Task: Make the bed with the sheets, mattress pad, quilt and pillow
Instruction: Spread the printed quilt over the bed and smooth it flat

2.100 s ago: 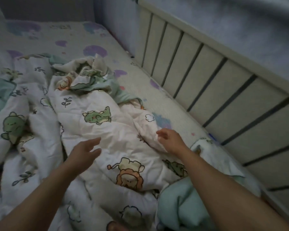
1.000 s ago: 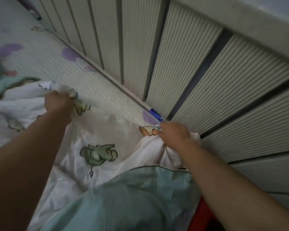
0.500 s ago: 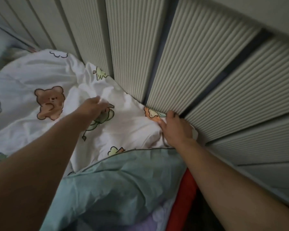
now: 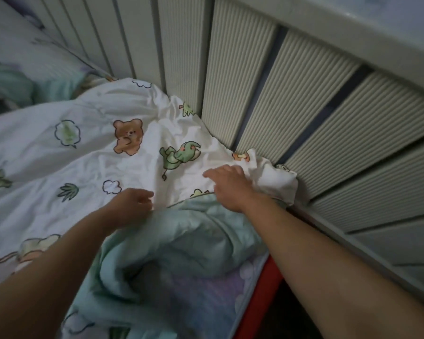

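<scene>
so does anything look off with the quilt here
Yes: the quilt has its near edge flipped over, mint underside bunched in a heap, and its corner by the rail sits crumpled, not flat.

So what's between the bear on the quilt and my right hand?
In the head view, a green elephant print on the white quilt lies between the brown bear print and the right hand.

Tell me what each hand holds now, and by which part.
Right hand lies flat on the quilt near its corner, gripping nothing. Left hand curls at the quilt's turned-back edge; whether it has a grip there cannot be told.
</scene>
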